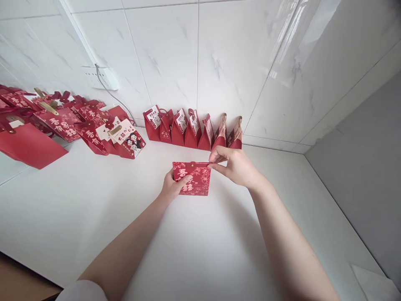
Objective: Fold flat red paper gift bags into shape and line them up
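A red gift box (pixel 200 180) with pale flower print and Chinese lettering is held up above the white table, its printed face toward me. My left hand (pixel 172 184) grips its left side, the thumb lying across the front. At the top right corner, my right hand (pixel 230 165) pinches the upper edge between thumb and fingers. A small brass-coloured stud shows at the middle of the top edge. Behind it, a row of small red gift boxes (pixel 178 130) with ribbon handles stands against the wall.
More red gift boxes (pixel 62 121) crowd the left side of the white table (pixel 188 251), some with gold or dark red handles. A socket strip (pixel 102 78) with a grey cable is on the tiled wall behind. A grey panel (pixel 360 154) borders the right side.
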`<state>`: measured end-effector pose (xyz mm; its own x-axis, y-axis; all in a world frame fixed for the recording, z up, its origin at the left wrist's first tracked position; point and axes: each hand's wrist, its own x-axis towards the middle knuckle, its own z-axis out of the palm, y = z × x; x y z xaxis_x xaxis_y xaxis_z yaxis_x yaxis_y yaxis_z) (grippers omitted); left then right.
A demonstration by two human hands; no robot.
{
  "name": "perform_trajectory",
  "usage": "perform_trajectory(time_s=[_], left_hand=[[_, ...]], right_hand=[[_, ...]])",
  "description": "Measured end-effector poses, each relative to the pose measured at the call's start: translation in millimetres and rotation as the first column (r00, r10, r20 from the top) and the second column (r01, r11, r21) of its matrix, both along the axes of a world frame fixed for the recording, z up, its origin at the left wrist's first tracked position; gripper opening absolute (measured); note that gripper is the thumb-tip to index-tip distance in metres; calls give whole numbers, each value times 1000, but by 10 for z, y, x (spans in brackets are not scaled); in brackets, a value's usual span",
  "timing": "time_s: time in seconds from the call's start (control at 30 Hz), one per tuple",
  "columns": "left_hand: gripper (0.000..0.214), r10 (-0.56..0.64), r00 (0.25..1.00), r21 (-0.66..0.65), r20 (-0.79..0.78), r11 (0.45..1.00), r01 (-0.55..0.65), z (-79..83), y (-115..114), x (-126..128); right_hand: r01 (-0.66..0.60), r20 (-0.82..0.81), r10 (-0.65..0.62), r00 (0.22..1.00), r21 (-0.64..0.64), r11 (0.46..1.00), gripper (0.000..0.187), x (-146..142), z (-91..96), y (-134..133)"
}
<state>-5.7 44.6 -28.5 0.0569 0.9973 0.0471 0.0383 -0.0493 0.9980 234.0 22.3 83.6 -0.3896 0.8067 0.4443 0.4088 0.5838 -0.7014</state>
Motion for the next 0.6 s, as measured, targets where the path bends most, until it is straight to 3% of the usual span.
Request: perform_trajectory(time_s=[0.43, 0.53, 0.6], left_hand=[[56, -15, 999, -40, 40, 999, 17, 25, -16, 30], [58, -63, 992, -27, 113, 997, 66, 48, -20, 49], [55, -61, 988, 10, 140, 998, 61, 54, -2, 52]], right_hand=[[-5, 79, 4, 997, 8, 1000, 17, 1, -47, 40], [65, 60, -66, 996, 25, 998, 26, -78, -243, 131], [178, -6, -178, 984, 21, 984, 47, -195, -469, 204]])
